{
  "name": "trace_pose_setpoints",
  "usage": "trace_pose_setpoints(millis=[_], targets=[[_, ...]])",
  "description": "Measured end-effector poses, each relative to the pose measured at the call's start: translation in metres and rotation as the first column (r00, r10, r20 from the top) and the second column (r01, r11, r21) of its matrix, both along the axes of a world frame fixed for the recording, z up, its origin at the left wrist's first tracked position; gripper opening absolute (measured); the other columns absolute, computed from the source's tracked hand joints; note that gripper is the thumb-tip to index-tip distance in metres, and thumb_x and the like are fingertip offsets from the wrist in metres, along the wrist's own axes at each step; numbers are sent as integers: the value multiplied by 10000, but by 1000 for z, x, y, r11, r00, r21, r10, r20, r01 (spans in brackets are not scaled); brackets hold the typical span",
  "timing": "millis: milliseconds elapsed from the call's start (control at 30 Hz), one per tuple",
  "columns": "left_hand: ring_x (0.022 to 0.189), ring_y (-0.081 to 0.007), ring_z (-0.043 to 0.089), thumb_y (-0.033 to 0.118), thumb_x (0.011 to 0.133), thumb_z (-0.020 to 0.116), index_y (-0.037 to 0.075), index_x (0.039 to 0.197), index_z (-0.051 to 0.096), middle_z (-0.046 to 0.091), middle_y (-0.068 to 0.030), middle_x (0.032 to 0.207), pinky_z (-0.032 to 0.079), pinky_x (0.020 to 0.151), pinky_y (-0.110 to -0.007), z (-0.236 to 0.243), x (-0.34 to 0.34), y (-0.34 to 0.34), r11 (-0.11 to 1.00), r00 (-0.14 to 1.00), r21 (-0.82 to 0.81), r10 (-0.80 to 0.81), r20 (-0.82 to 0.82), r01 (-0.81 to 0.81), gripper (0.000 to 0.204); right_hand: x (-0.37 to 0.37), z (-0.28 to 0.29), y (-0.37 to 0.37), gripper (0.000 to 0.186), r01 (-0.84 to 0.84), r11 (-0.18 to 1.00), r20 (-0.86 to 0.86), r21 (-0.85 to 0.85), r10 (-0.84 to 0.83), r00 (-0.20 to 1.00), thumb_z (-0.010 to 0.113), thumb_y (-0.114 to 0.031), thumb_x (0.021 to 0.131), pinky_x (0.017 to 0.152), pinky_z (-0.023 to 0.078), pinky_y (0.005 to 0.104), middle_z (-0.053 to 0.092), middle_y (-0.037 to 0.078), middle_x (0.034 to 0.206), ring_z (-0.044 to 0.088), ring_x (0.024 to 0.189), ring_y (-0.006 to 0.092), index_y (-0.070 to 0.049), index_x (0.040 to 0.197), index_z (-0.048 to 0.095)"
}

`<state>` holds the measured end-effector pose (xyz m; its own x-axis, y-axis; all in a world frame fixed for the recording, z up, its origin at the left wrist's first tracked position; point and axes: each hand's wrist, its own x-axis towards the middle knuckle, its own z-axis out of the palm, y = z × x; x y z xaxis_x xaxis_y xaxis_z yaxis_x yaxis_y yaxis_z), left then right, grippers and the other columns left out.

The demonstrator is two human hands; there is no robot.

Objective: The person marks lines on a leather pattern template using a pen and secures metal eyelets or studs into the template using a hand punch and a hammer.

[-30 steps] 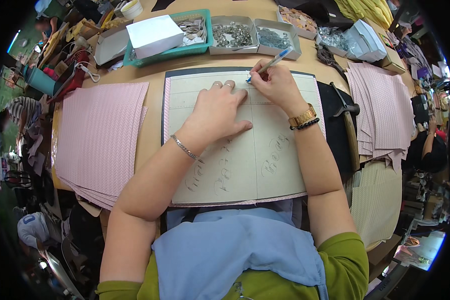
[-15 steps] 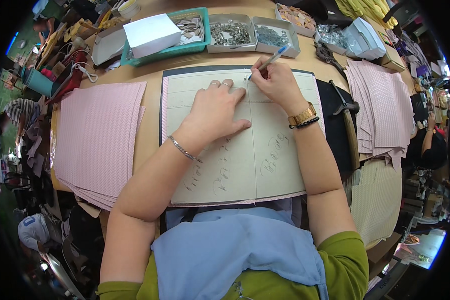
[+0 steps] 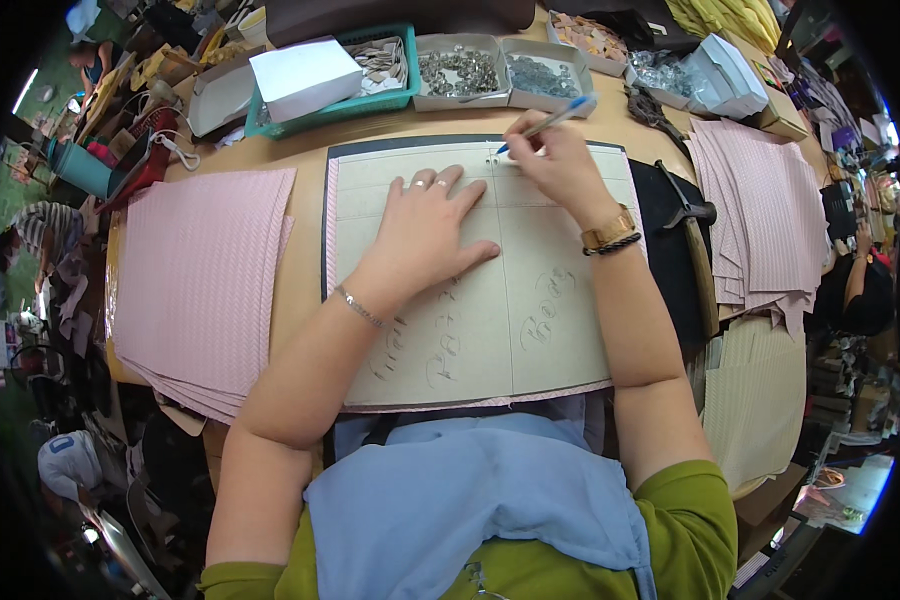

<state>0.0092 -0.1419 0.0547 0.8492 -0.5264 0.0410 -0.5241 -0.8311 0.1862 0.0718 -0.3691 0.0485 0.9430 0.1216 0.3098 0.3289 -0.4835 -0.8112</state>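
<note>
A pale cream sheet [image 3: 555, 240] with ruled lines and pencil-like scribbles lies in front of me, with pink woven material showing at its edges. My left hand [image 3: 425, 225] rests flat on its upper left part, fingers spread. In my right hand [image 3: 555, 165] is a ballpoint pen [image 3: 570, 108], pinched between thumb and fingers. The pen's blue tip is just above or on the sheet, near the top of the vertical centre line, beside small dark marks. Whether the tip touches cannot be made out.
Pink woven sheets are stacked at left [image 3: 200, 270] and right [image 3: 760, 215]. A hammer [image 3: 692, 215] lies on black material to the right. Along the back stand a teal basket [image 3: 410, 75] and trays of metal parts [image 3: 460, 101]. Cream sheets [image 3: 755, 400] lie lower right.
The pen tip has lifted slightly and moved a little to the right of the dark marks. My left hand has shifted slightly, its fingers spreading wider.
</note>
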Motion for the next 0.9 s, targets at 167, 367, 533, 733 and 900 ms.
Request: trace_pose_setpoints(millis=[167, 367, 533, 733, 900], targets=[[1565, -441, 254, 863, 639, 750, 113, 1653, 271, 284, -277, 1672, 258, 1198, -683, -7, -19, 42, 936, 938, 60, 346, 9, -346, 1350, -23, 33, -61, 309, 127, 991, -81, 32, -124, 989, 686, -322, 1006, 762, 534, 349, 716, 121, 871, 694, 820, 222, -34, 1115, 661], [1383, -405, 535, 452, 754, 925, 5, 1616, 303, 533, -291, 1489, 469, 1115, -452, -1, -36, 109, 728, 823, -392, 451, -345, -563, 1154, -125, 6, -93, 388, 210, 823, 85, -528, -195, 977, 762, -302, 940, 1030, 462, 568, 704, 198, 1186, 650, 1167, 397, -65, 1225, 648], [1261, -189, 583, 61, 958, 729, -16, 1475, 515, 636, -135, 1348, 486, 1072, -327, -52, -47, 172, 369, 829, -750, 352, -434, -549, 564, -146, -12, -70, 419, 206, 843, 109, -496, -175, 978, 703, -305, 981, 1157, 295, 705, 663, 199, 1347, 612, 1279, 404, -102, 1340, 628], [1272, -179, 591, 118, 1044, 623, 77, 1519, 509, 599, -97, 1435, 492, 1073, -331, 40, -67, 301, 126, 683, -706, 414, -601, -697, 491, -99, 2, -146, 240, 325, 712, 259, -622, -204, 944, 564, -175, 1039, 1058, 397, 598, 721, 112, 1133, 659, 1111, 334, -131, 1261, 645], [1262, -210, 619, 77, 1050, 598, 80, 1512, 513, 618, -107, 1420, 518, 1069, -348, 33, -104, 477, -89, 618, -701, 403, -674, -707, 470, -76, -7, -202, 297, 278, 487, 264, -828, -98, 959, 531, -20, 985, 1084, 382, 578, 730, 132, 1103, 669, 1098, 359, -123, 1244, 633]])
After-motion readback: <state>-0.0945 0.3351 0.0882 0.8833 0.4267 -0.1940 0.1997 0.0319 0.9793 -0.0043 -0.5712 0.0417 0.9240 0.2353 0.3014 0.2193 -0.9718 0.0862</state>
